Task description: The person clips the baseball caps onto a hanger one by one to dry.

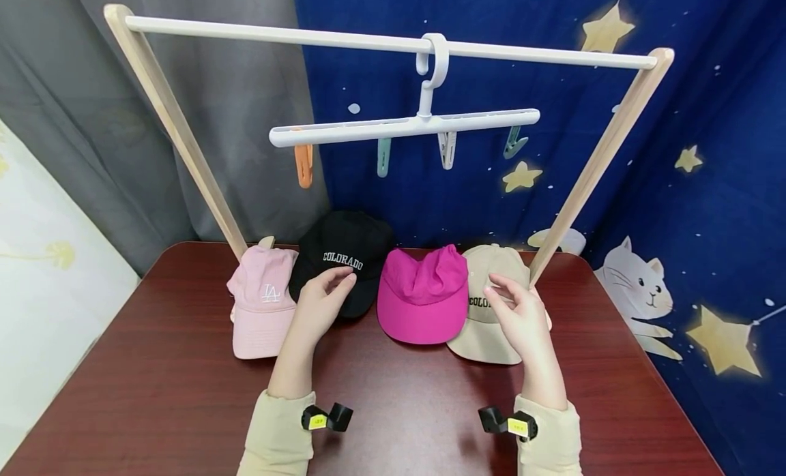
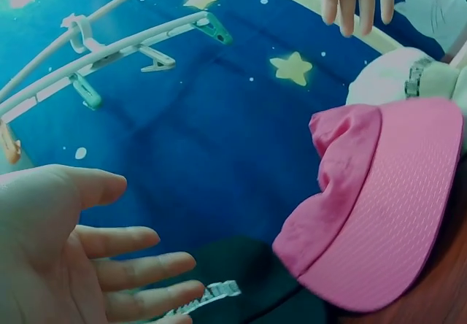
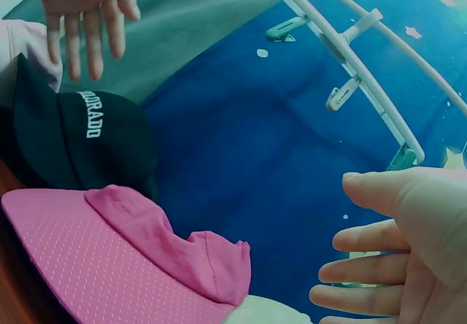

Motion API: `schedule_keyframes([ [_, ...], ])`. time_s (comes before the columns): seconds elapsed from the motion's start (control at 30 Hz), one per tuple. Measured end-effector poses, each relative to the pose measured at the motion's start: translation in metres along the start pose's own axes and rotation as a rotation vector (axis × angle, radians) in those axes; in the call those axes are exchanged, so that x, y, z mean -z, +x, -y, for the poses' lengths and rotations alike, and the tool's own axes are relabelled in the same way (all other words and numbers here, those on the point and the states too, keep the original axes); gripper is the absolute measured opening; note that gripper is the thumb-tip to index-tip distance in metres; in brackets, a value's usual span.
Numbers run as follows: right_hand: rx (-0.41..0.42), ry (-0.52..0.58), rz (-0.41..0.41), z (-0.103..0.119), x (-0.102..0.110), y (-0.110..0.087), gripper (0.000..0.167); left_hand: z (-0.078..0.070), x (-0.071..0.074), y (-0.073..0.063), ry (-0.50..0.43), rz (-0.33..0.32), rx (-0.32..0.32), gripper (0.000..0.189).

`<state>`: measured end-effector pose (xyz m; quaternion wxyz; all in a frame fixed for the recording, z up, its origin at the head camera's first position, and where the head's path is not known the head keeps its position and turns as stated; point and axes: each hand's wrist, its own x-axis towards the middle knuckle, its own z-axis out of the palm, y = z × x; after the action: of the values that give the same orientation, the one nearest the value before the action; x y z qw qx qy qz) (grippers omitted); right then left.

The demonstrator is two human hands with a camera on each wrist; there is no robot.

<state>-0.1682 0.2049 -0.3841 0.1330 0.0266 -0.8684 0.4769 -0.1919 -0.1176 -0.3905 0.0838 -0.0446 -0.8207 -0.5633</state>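
My left hand (image 1: 323, 303) hovers in front of the black cap (image 1: 346, 234), fingers relaxed and holding nothing. Over the beige cap (image 1: 491, 343) is my right hand (image 1: 518, 310), likewise holding nothing and covering part of its lettering. Between the hands a magenta cap (image 1: 422, 312) lies with its brim toward me and its crown dented. A pink cap (image 1: 264, 305) with white letters sits at the far left. Above them a white clip hanger (image 1: 405, 127) hangs from a rod, bearing an orange clip (image 1: 303, 166), a white clip (image 1: 447, 151) and two green clips.
A wooden stand with a white rod (image 1: 276, 35) spans the table's back. Its right post (image 1: 598, 169) comes down behind the beige cap, its left post (image 1: 178, 135) behind the pink one. A dark red table (image 1: 153, 380) lies under everything; curtains (image 1: 540, 12) hang behind.
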Motion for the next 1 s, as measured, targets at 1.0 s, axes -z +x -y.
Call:
schedule_keyframes([
  [1.0,-0.164,-0.01,0.044,-0.022,-0.026,0.008,0.039,0.017,-0.045,0.003,-0.018,0.135,0.166,0.042],
])
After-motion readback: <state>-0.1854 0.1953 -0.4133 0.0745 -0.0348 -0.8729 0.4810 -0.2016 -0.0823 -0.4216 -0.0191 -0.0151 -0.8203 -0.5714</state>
